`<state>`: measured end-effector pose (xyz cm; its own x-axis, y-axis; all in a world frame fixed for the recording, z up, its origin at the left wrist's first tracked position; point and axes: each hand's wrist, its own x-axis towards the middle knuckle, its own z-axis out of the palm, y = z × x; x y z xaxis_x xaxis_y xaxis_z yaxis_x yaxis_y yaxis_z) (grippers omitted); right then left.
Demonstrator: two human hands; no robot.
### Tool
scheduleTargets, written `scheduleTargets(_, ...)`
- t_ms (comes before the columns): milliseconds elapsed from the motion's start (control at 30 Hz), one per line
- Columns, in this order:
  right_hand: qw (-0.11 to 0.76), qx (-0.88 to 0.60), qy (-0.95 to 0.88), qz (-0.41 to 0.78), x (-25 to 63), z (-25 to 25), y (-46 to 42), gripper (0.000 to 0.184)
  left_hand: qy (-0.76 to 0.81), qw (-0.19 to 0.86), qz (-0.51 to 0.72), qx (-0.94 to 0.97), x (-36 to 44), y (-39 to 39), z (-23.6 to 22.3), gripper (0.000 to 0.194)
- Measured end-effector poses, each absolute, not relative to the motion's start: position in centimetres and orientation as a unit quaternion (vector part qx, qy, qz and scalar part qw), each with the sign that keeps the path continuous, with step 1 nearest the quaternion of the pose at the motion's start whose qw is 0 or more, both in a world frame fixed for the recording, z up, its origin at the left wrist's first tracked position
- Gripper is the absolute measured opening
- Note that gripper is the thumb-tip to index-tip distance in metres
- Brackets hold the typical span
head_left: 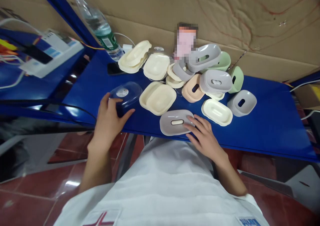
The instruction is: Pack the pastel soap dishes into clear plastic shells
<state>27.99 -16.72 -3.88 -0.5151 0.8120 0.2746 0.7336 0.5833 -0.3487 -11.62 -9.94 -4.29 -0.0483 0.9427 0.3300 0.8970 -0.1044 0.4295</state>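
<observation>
My left hand (110,117) is at the left edge of a clear plastic lid (132,90) with a round white sticker. Its thumb is spread away from the other fingers, along the lid's near side. At the table's front edge lies a grey oval soap dish (166,126) with a pale piece in its central slot. Fingers of my right hand (202,131) rest spread over this dish's right end, not wrapped round it. Just behind, two overlapping cream trays (161,99) lie between the lid and a peach slotted dish (191,92).
More cream trays (135,57), grey slotted dishes (246,102) and green ones (237,79) crowd the back of the blue table (270,129). A water bottle (100,29) and a power strip (55,57) stand at the left. Cardboard (150,9) lines the back.
</observation>
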Motion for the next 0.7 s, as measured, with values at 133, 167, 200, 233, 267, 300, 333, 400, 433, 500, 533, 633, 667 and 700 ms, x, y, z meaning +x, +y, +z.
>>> scheduleTargets(133, 0.204, -0.451, -0.863, 0.101, 27.9, -3.7, -16.7, 0.042, 0.684, 0.009, 0.316, 0.657, -12.3, -12.2, -3.6, 0.033)
scheduleTargets(167, 0.201, -0.451, -0.863, 0.104, 27.9, -3.8, -16.7, 0.044, 0.69, 0.018, 0.329, 0.645, -12.2, -12.7, -3.4, 0.034)
scheduleTargets(200, 0.198, -0.452, -0.863, 0.107, 27.9, -3.8, -16.8, 0.049, 0.693, 0.03, 0.35, 0.63, -11.8, -13.2, -3.3, 0.036)
scheduleTargets(233, 0.198, -0.454, -0.862, 0.109, 27.8, -3.9, -16.8, 0.056, 0.691, 0.042, 0.375, 0.616, -11.1, -13.8, -3.1, 0.036)
scheduleTargets(267, 0.207, -0.46, -0.857, 0.108, 27.8, -3.9, -16.9, 0.066, 0.681, 0.054, 0.4, 0.611, -10.1, -14.4, -3.1, 0.035)
scheduleTargets(300, 0.223, -0.467, -0.849, 0.103, 27.7, -4.0, -17.0, 0.077, 0.66, 0.044, 0.43, 0.614, -8.9, -15.0, -3.1, 0.033)
scheduleTargets(333, 0.247, -0.475, -0.839, 0.098, 27.7, -4.1, -17.0, 0.088, 0.632, 0.025, 0.442, 0.636, -7.4, -15.6, -3.1, 0.031)
scheduleTargets(400, 0.29, -0.479, -0.823, 0.093, 27.8, -4.1, -17.0, 0.104, 0.54, -0.008, 0.432, 0.722, -4.4, -16.5, -3.4, 0.031)
scheduleTargets(433, 0.297, -0.474, -0.823, 0.097, 27.8, -4.1, -16.9, 0.105, 0.489, -0.015, 0.421, 0.764, -3.0, -16.7, -3.6, 0.034)
scheduleTargets(500, 0.284, -0.461, -0.833, 0.112, 28.0, -3.9, -16.6, 0.096, 0.419, -0.021, 0.396, 0.817, -0.8, -16.9, -3.8, 0.038)
scheduleTargets(533, 0.276, -0.456, -0.837, 0.119, 28.2, -3.7, -16.4, 0.09, 0.403, -0.022, 0.387, 0.829, -0.1, -16.7, -3.9, 0.039)
scheduleTargets(633, 0.284, -0.456, -0.833, 0.13, 28.4, -3.5, -16.0, 0.07, 0.399, -0.021, 0.39, 0.83, 0.4, -16.1, -4.0, 0.043)
scheduleTargets(667, 0.293, -0.456, -0.83, 0.132, 28.5, -3.4, -15.9, 0.064, 0.398, -0.016, 0.395, 0.828, 0.2, -15.9, -4.0, 0.044)
scheduleTargets(700, 0.299, -0.453, -0.829, 0.134, 28.5, -3.4, -15.9, 0.059, 0.397, -0.009, 0.398, 0.827, 0.0, -15.8, -4.1, 0.046)
